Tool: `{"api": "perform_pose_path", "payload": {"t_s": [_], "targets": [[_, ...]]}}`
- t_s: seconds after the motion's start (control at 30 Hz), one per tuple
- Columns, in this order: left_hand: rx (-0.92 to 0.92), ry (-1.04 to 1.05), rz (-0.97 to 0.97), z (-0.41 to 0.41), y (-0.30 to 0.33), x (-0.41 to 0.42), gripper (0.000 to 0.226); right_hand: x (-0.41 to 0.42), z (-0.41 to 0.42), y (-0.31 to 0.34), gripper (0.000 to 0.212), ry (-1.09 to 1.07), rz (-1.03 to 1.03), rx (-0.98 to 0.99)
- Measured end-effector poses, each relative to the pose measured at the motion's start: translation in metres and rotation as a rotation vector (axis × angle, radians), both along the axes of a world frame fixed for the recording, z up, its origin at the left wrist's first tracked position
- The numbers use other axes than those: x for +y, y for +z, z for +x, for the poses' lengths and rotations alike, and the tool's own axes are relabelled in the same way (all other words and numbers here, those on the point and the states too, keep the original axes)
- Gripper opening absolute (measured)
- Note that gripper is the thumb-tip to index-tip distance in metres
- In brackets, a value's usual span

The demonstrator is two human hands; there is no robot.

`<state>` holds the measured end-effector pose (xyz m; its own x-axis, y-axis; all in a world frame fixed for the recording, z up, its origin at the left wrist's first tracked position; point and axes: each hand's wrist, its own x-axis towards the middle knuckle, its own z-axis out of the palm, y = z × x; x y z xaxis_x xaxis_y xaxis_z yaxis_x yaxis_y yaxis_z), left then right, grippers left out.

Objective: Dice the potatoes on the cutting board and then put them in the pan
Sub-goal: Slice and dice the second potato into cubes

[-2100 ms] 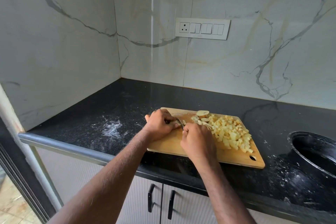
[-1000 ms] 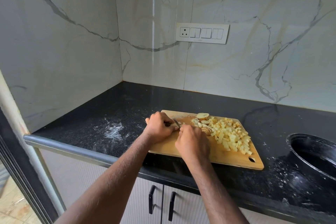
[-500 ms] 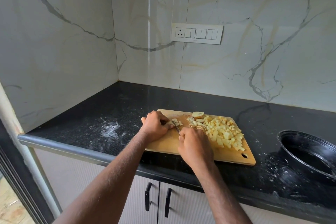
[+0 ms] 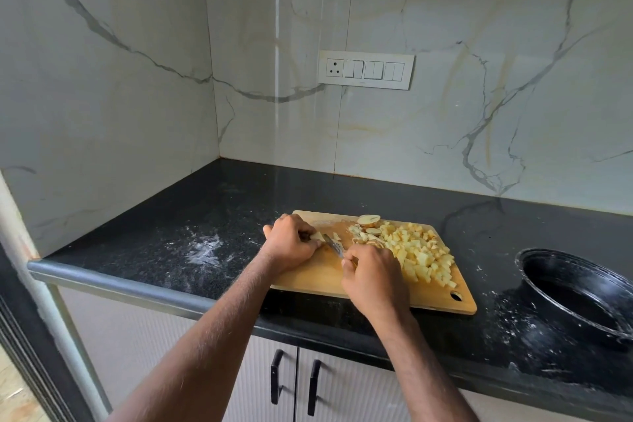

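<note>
The left hand (image 4: 291, 243) is pinching a small potato piece (image 4: 317, 236); the right hand (image 4: 373, 272) is gripping the knife (image 4: 334, 245). Curling the holding fingertips back would be keeping each cut safe.

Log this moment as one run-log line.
stage: dicing | left hand: holds potato piece on board | right hand: grips knife | diced pile: on board | pan: no potato visible

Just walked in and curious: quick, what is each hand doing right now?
Left hand: curled, holding a potato piece on the cutting board.
Right hand: curled round the knife handle.
</note>
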<state>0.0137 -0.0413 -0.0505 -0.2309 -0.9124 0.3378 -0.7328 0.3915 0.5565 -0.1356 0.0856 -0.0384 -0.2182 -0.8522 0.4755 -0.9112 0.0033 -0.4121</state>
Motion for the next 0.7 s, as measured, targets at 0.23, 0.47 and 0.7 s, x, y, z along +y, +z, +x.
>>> {"api": "perform_pose_path", "payload": {"t_s": [0.23,0.47,0.7], "targets": [[-0.009,-0.033,-0.004,0.001,0.004,0.001,0.025,-0.018,-0.007,0.003,0.008,-0.047,-0.045,-0.175],[0.075,0.001,0.009,0.002,0.003,0.003,0.026,-0.012,0.014,-0.013,0.007,-0.069,-0.135,-0.093],[0.13,0.004,0.006,0.005,0.001,0.003,0.013,-0.011,0.026,-0.011,0.01,-0.062,-0.109,0.003]]}}
